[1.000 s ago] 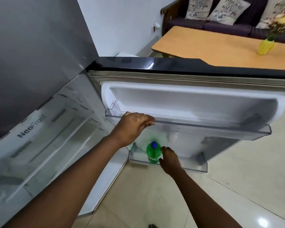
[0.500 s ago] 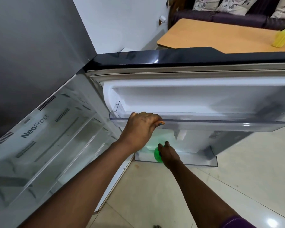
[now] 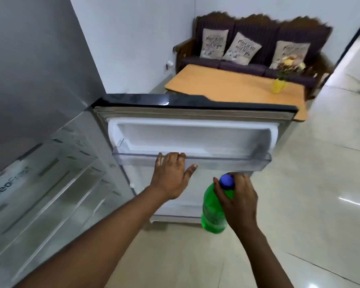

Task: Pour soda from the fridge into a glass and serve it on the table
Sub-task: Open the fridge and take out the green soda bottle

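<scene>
A green soda bottle (image 3: 213, 213) with a blue cap hangs in the air in front of the open fridge door (image 3: 193, 134). My right hand (image 3: 237, 202) grips it around the neck, just under the cap. My left hand (image 3: 170, 175) rests on the front rail of the door's upper clear shelf (image 3: 227, 161), fingers hooked over the rail and thumb spread. The wooden table (image 3: 227, 84) stands beyond the door. No glass is in view.
The fridge body (image 3: 40, 183) with its clear shelves stands open at the left. A yellow vase with flowers (image 3: 280, 84) sits on the table's right part. A dark sofa with three cushions (image 3: 254, 48) lines the far wall. Pale tiled floor spreads to the right.
My right hand has lifted the green bottle out of the lower door shelf and up toward me. My left hand stays on the upper shelf rail. The view has tilted up.
</scene>
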